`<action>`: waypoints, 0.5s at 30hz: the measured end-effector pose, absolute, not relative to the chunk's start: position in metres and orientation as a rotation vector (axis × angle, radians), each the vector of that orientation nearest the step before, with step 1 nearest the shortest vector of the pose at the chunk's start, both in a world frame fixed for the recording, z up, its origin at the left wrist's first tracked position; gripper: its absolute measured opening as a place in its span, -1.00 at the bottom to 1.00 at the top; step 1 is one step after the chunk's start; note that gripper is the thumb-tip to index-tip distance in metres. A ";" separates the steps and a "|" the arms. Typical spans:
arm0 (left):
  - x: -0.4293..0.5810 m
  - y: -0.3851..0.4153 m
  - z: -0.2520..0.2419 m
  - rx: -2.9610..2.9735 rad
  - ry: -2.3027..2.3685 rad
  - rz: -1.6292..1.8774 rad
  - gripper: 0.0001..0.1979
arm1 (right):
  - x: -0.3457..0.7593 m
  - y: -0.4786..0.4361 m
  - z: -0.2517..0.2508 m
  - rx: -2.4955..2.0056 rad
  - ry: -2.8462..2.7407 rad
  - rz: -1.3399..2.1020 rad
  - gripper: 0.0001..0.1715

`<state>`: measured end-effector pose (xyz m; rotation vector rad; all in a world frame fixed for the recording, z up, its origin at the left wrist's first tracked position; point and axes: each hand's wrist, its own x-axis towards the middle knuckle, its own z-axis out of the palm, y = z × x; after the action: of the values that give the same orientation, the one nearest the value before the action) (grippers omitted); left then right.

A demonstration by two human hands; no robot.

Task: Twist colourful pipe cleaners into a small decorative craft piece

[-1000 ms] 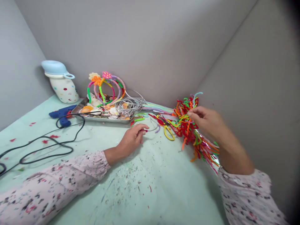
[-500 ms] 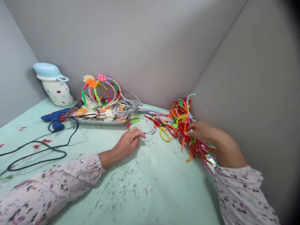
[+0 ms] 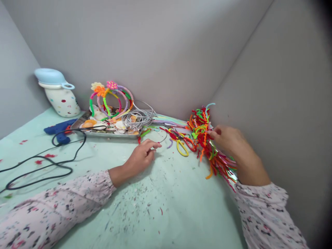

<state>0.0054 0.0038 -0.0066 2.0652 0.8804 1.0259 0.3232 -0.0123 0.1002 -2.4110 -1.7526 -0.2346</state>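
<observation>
My right hand (image 3: 225,139) is at the heap of coloured pipe cleaners (image 3: 201,133), red, orange and green, lying against the wall. Its thumb and forefinger are closed on a pipe cleaner among them; the other fingers curl behind. My left hand (image 3: 141,156) rests on the table, fingers loosely bent, thumb apart from the forefinger. A thin grey wire (image 3: 164,138) curves close to its fingertips; I cannot tell whether they touch. Between the hands lie yellow-handled scissors (image 3: 183,148) and red-handled scissors (image 3: 190,144), with short pipe-cleaner pieces (image 3: 145,133) nearby.
A metal tray (image 3: 116,136) holds shells, a coil of silver wire (image 3: 138,119) and fuzzy headbands with flowers (image 3: 112,85). To its left are a blue glue gun (image 3: 61,128), its black cable (image 3: 70,160) and a lidded bottle (image 3: 62,100). Grey walls (image 3: 166,52) enclose the table.
My right hand has risen slightly along the pipe-cleaner heap, and its thumb and forefinger have come together. My left hand has hardly moved. The view has shifted a little.
</observation>
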 end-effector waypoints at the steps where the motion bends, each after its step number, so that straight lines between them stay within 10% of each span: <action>1: 0.005 0.004 -0.007 2.073 0.886 1.024 -0.67 | 0.322 -0.012 0.101 -2.368 -1.681 -0.330 -0.59; 9: 0.005 0.006 -0.011 2.099 0.915 1.009 -0.67 | 0.320 0.015 0.061 -2.452 -1.439 -0.059 -0.02; 15: 0.005 0.006 -0.010 2.111 0.919 0.967 -0.67 | 0.342 0.016 0.069 -2.287 -1.325 -0.086 -0.29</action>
<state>0.0050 0.0056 -0.0100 2.1110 0.9192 0.9674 0.3419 0.0159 0.0686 -2.2867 -1.3246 -0.0856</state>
